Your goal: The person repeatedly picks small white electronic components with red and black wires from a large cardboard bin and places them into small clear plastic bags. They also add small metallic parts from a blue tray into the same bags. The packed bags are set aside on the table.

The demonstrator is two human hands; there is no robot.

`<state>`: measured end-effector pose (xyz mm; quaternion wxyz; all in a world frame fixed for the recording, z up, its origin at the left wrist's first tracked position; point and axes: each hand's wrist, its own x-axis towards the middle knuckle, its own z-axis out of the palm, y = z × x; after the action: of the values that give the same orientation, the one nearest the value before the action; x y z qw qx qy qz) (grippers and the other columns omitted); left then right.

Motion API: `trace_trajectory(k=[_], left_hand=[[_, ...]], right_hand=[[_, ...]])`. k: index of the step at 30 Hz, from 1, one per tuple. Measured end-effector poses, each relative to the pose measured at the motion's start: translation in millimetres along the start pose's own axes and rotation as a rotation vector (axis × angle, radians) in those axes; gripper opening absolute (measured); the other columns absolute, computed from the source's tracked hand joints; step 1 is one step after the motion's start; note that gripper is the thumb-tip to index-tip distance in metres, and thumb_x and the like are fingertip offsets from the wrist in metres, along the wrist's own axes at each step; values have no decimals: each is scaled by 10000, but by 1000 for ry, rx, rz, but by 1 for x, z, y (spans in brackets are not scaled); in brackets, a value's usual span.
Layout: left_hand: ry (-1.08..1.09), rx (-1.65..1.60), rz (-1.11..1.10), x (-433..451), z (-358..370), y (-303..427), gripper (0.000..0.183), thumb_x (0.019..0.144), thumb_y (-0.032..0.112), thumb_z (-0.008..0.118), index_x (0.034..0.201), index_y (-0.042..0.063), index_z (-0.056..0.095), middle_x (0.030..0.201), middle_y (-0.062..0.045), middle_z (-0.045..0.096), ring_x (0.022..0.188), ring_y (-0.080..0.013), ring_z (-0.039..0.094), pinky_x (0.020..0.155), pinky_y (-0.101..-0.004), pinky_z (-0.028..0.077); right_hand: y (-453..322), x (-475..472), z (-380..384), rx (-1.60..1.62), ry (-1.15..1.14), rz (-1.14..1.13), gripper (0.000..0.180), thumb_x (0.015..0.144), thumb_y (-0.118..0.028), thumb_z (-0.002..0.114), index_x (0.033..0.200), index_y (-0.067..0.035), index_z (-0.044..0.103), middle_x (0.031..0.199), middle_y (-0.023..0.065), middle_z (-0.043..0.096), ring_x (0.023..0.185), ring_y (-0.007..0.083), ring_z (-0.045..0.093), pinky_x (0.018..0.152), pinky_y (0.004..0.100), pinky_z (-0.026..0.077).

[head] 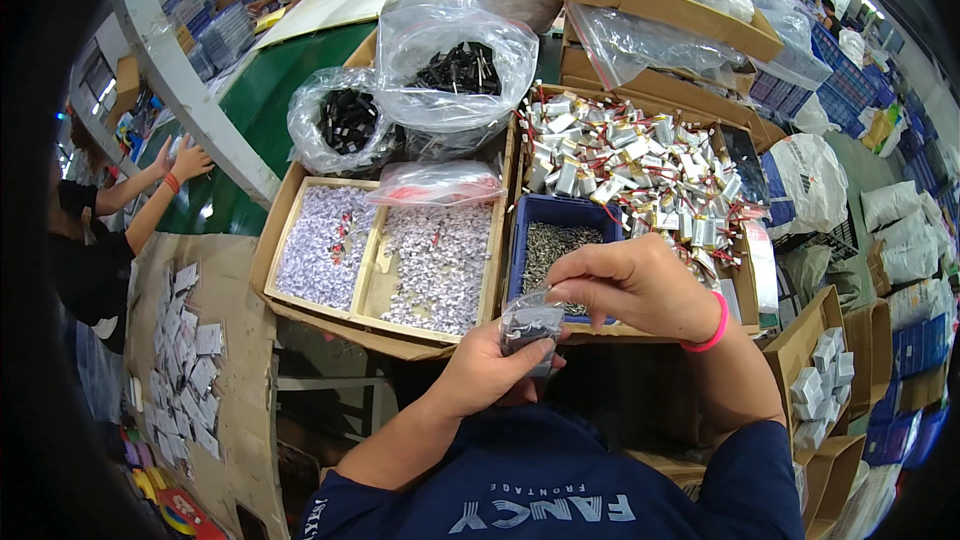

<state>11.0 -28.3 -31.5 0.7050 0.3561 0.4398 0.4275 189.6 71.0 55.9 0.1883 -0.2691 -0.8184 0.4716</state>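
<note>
My left hand (480,367) grips a small clear plastic bag (531,326) with dark contents, its thumb across the front. At the bag's upper edge, the thumb and forefinger of my right hand (630,285) are pinched together on the plastic. That wrist wears a pink band (709,324). Right behind the bag is a blue plastic bin (517,259) of small metal screws (559,247). Silver pouch battery cells with red leads (637,157) fill a cardboard box beyond my right hand. What exactly the bag contains is hard to make out.
A two-part wooden tray (365,262) holds small white pieces (326,240). Behind it, plastic bags hold black parts (459,69). Filled, flat packets (187,375) lie on cardboard at left, near another person's hands (184,161). White boxes (825,375) fill a carton at right.
</note>
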Motion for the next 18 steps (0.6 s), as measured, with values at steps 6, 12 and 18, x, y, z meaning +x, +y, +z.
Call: trace_trajectory(k=[6,12,18], left_hand=[[51,124,43,0,3,-6,244,900,177,602,1114,59,605,839,-28,667,541,-63,562,478,-191,445],[47,37,7,0,0,-5,265,901,197,609,1124,54,592,848,-31,666,552,-60,563,491,-190,447],[36,121,-29,3,2,-10,272,907,198,602,1133,48,585,861,-37,666,556,-61,562,489,-188,455]], right_hand=[[-2,12,0,-221,-24,-183,128,871,-119,623,972,-42,644,754,86,655,613,167,650,551,273,498],[-3,16,-1,-323,-117,-186,142,838,-177,616,912,-64,658,744,145,644,679,307,634,617,375,498],[-12,14,-7,-637,-294,-172,142,790,-193,644,880,-87,676,699,130,640,658,310,628,598,391,492]])
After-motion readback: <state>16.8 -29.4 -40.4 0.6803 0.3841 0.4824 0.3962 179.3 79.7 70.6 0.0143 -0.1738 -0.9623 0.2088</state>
